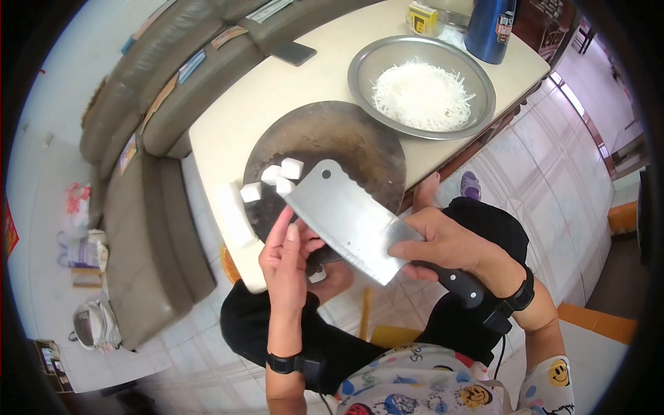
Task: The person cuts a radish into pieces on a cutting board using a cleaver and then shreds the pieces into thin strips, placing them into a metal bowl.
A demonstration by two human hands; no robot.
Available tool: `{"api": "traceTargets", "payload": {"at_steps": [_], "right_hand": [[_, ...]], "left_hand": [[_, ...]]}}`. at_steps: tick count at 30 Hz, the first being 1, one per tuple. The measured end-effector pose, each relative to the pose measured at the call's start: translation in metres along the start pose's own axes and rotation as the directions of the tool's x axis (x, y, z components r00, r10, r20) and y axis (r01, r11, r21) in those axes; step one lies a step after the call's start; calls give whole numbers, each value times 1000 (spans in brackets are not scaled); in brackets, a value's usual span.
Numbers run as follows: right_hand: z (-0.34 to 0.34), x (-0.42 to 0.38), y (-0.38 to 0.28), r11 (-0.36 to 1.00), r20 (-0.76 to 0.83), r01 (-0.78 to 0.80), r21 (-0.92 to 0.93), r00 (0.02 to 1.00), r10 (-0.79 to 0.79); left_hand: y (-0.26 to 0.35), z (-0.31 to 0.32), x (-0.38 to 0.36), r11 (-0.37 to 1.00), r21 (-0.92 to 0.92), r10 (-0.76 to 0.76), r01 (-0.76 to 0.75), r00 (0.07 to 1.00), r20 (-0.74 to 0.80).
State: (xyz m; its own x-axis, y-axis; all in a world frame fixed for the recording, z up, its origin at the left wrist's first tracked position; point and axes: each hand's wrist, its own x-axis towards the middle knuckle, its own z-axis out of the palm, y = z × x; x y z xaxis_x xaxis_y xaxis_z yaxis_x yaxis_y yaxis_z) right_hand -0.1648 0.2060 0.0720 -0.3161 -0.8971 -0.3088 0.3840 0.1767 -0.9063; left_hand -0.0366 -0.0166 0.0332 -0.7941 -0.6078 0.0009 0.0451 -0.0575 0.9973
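Note:
My right hand (449,242) is wrapped round the black handle of a cleaver (349,218), its broad steel blade tilted up over the lower part of a round dark chopping board (366,142). Close under the blade's edge is my left hand (289,256), fingers loosely apart, the index fingertip right at the metal. Beyond the blade's far end, several white chunks (292,168) lie on the board. A long white piece (236,216), like peeled radish, rests along the board's left side.
A steel bowl (356,86) of white shreds (422,95) stands at the back right of the cream table (228,117). Behind it are a blue flask (490,31) and a yellow box (422,19). A dark phone-like slab (294,53) lies near the grey sofa (166,256).

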Motion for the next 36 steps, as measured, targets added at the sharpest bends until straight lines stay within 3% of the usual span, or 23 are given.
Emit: {"api": "traceTargets", "payload": {"at_steps": [2,7,10,12,13,14,15,16,17,18,20,21,23,27,36], "right_hand": [[3,3,0,1000,28,16,-18,999,-16],[2,5,5,1000,80,-15,-16,997,16],[-2,2,3,995,46,-33,-93,998,38],[-5,0,3,997,-73,8,-75,997,-13],[-8,0,6,998,-102,34,-58,994,-40],[-8,0,5,998,-103,34,-56,994,-40],[-9,-1,4,998,-163,26,-51,986,-34],[-10,-3,3,999,-224,16,-46,974,-26],[-9,-4,-1,999,-245,0,-47,970,-12],[-8,-5,-1,999,-248,0,-44,969,-11],[-8,-6,-1,998,-244,7,-58,970,-21],[-9,-6,-1,998,-246,9,-54,969,-23],[-11,-7,0,997,-217,24,-71,975,-39],[-12,-8,2,996,-219,22,-91,975,-42],[-13,-10,4,995,-222,8,-95,975,-29]], "left_hand": [[2,-3,3,881,-441,-115,170,982,148],[-7,-19,5,825,-500,-202,265,963,178],[-8,-18,4,876,-428,-203,220,975,86],[-6,-16,5,985,-142,-108,96,991,-81],[-12,-17,7,1000,-14,2,-3,996,-90],[-15,-17,7,1000,-12,1,-2,996,-88],[-17,-16,8,954,279,139,-107,985,-98],[-19,-14,8,816,545,272,-193,960,-66],[-15,-10,7,782,597,265,-179,962,-60],[-17,-10,7,782,597,263,-179,963,-56],[-20,-12,10,616,713,414,-336,907,69],[-19,-10,12,613,713,414,-339,907,74],[-14,-5,15,425,745,557,-515,797,233],[-11,11,16,283,768,542,-575,756,366],[-20,8,22,293,777,518,-558,775,361]]}}
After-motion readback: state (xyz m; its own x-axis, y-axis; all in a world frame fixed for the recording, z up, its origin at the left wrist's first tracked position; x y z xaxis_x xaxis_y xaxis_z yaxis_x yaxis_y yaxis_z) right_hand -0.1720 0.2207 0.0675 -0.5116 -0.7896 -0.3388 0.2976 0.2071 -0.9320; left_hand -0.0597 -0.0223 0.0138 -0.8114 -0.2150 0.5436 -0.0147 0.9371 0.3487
